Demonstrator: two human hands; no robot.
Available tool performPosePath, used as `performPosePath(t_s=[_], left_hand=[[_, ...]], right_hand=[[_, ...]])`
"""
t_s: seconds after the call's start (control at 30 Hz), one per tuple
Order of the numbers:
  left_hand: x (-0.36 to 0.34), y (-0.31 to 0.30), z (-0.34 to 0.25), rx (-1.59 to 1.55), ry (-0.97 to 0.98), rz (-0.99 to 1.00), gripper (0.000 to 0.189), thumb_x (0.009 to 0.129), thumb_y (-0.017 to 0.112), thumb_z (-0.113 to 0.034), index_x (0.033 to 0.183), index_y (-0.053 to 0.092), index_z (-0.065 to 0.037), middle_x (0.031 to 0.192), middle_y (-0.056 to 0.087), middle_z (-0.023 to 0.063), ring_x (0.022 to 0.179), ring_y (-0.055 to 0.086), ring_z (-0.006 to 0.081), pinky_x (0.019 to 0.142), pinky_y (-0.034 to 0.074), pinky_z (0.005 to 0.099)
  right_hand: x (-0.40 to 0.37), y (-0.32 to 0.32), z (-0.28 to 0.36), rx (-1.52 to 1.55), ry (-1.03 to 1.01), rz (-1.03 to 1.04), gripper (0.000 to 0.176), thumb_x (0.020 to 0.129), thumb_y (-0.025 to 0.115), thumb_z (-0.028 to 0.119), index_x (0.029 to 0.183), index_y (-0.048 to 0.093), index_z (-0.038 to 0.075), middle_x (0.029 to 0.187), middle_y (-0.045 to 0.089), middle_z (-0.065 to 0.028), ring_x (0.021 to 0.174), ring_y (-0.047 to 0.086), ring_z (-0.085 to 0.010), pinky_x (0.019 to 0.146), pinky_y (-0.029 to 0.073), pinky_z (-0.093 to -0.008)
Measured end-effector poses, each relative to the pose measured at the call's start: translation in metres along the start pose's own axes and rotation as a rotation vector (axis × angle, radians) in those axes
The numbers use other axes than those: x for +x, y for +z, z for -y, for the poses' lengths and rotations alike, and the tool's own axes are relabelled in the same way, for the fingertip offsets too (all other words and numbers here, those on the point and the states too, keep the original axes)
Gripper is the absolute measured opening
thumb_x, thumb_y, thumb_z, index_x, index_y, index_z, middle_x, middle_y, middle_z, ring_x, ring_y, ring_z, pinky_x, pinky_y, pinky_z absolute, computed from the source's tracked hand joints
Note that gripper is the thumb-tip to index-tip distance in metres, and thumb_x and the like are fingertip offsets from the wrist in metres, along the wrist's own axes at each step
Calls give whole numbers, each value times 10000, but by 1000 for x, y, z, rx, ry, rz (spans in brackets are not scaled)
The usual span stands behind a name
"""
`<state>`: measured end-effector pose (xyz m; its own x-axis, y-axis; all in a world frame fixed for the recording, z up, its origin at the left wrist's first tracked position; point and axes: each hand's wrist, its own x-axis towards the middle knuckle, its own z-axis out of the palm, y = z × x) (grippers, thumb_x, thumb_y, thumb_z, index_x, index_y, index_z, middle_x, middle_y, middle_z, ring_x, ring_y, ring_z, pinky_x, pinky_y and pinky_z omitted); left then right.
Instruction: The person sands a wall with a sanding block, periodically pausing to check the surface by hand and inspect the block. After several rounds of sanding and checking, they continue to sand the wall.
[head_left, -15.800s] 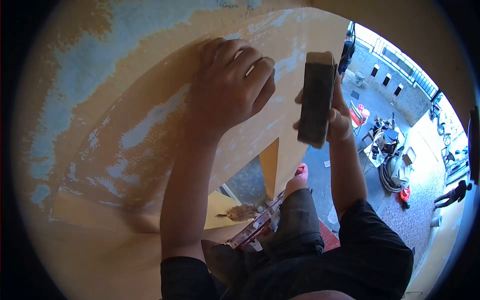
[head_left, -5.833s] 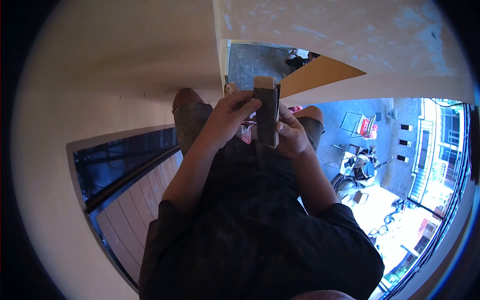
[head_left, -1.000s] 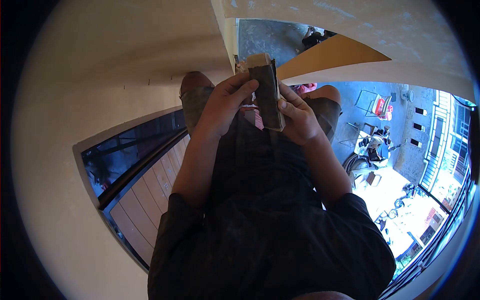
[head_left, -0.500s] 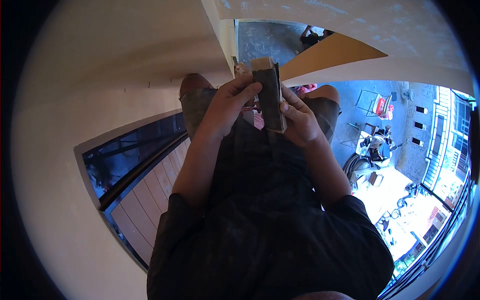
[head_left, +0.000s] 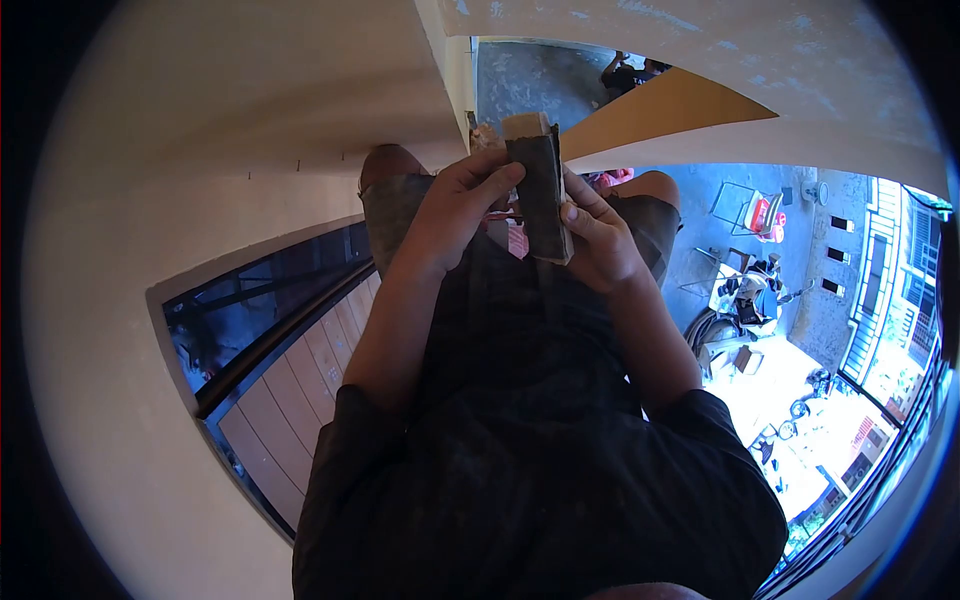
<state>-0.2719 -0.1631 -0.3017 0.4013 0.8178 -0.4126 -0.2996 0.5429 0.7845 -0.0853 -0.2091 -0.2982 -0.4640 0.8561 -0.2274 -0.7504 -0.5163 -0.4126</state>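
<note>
A wooden block (head_left: 525,125) with a dark grey sheet (head_left: 537,195) over its front face is held upright between both hands, above the lap. My left hand (head_left: 470,195) grips its left edge, thumb lying on the dark sheet. My right hand (head_left: 600,235) closes on the right side, its thumb at the block's edge and its fingers partly hidden behind. Bare wood shows at the top and the lower right corner. The dark sheet stands slightly away from the wood along the right edge.
A beige wall (head_left: 120,250) with small nails rises on the left, above a dark window (head_left: 270,300). Far below at right are a red and white chair (head_left: 762,214), a motorcycle (head_left: 760,300) and a bucket (head_left: 816,192). Another person (head_left: 630,75) is at the top.
The hands and the block stay nearly where they were. The view has shifted very slightly, and a little more of the other person shows at the top.
</note>
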Motion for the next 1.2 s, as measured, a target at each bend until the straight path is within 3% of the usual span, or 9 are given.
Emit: performPosePath(t_s=[0.73, 1.2], left_hand=[[0, 1, 0, 19, 12, -37, 331, 879, 660, -251, 1130, 628, -38, 847, 637, -10, 701, 567, 49, 609, 460, 194], [0, -1, 0, -21, 10, 26, 318, 889, 647, -218, 1141, 616, -26, 925, 655, 18, 820, 617, 86, 740, 512, 245]], right_hand=[[3, 1, -1, -43, -22, 19, 546, 939, 474, 62, 1448, 278, 59, 1352, 470, -111, 1204, 498, -226, 1025, 401, -404], [1, -3, -4, -25, -8, -34, 524, 937, 481, 53, 1434, 317, 69, 1311, 503, -113, 1187, 514, -231, 1012, 413, -391]])
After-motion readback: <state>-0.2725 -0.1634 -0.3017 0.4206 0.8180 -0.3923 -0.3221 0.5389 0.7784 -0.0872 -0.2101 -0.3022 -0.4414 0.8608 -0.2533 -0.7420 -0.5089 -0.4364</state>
